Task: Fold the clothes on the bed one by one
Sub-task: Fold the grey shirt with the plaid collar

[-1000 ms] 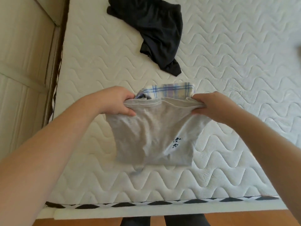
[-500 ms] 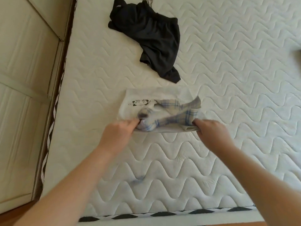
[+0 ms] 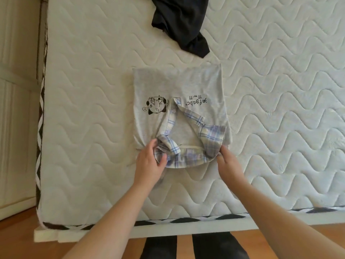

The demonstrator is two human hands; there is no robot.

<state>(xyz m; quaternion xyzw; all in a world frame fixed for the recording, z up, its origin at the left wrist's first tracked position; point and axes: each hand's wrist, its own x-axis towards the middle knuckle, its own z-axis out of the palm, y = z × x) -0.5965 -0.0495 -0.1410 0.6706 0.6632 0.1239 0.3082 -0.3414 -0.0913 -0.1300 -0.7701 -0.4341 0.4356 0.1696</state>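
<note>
Where the top edge of the view cuts across, the black garment (image 3: 182, 21) loses its upper part, so its kind cannot be told; it lies crumpled, just beyond the far edge of the grey shirt (image 3: 179, 85) and not plainly touching it. Small printed lettering on the shirt reads upside down and is hard to make out; a cartoon figure sits to its left. Right fingertips are tucked out of sight under the cloth. Bed (image 3: 89, 113): bare white mattress quilted in wavy lines, black-and-white zigzag trim along the near and left edges. Pale panelled cupboard doors (image 3: 16, 109) stand at the left; wooden floor (image 3: 280, 238) below, with dark trouser legs at the bottom edge. Grey shirt lies flat mid-bed, folded to a rough rectangle, its plaid collar (image 3: 190, 146) open toward the person. Left hand (image 3: 149, 165) pinches the collar's left end between thumb and fingers; right hand (image 3: 228, 161) grips the collar's right end, fingers curled at the fabric edge. No containers are seen.
</note>
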